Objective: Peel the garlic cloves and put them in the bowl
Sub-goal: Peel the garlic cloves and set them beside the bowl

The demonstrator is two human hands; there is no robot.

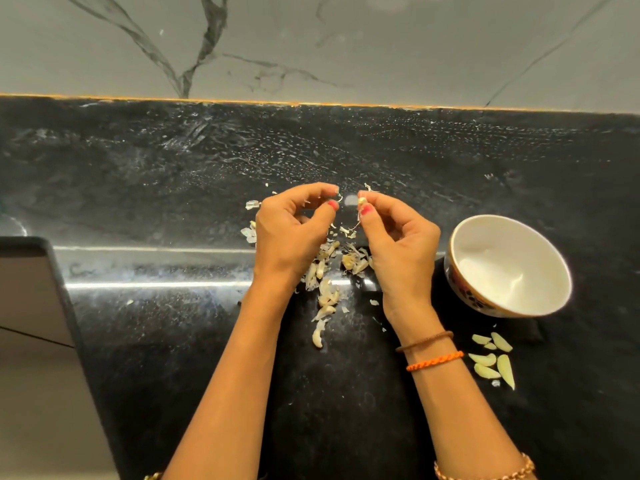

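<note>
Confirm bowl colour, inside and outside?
Bowl: plain white inside, dark floral pattern with gold rim outside. Head view.

Both forearms are reaching forward side by side, left hand (291,233) and right hand (398,237) are curling up, thumbs and forefingers pinching, fingertips nearly meeting.

Right hand (398,244) pinches a garlic clove (362,201); left hand (291,237) pinches skin (340,198); white bowl (540,244) beside

Your bare forearms carry a brown thread (424,341) and an orange braided band (434,361) on the right wrist; your nails (333,205) are painted pink.
</note>
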